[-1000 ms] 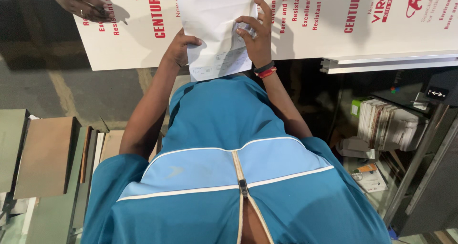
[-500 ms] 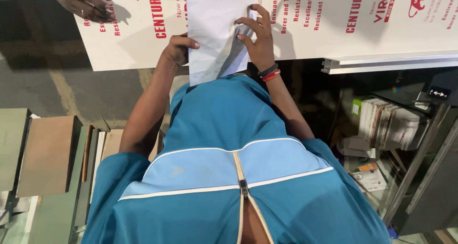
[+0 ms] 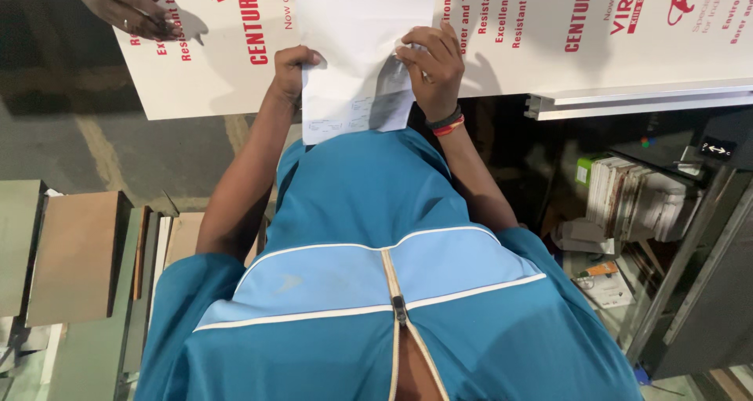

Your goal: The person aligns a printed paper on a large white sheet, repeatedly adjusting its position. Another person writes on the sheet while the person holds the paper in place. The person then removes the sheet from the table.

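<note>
Head view: left hand (image 3: 292, 71) and right hand (image 3: 431, 63) both grip the white paper sheet (image 3: 357, 52) by its edges, keeping it flat over the printed board (image 3: 596, 48).

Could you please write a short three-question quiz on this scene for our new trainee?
1. True or false: both hands hold the white paper sheet.
2. Which wrist wears the black and red bands? A) left B) right
3. What lies under the paper?

Key: 1. True: left hand grips its left edge, right hand its right edge. 2. B. 3. A white board with red print, which another person's hand touches at top left.
</note>
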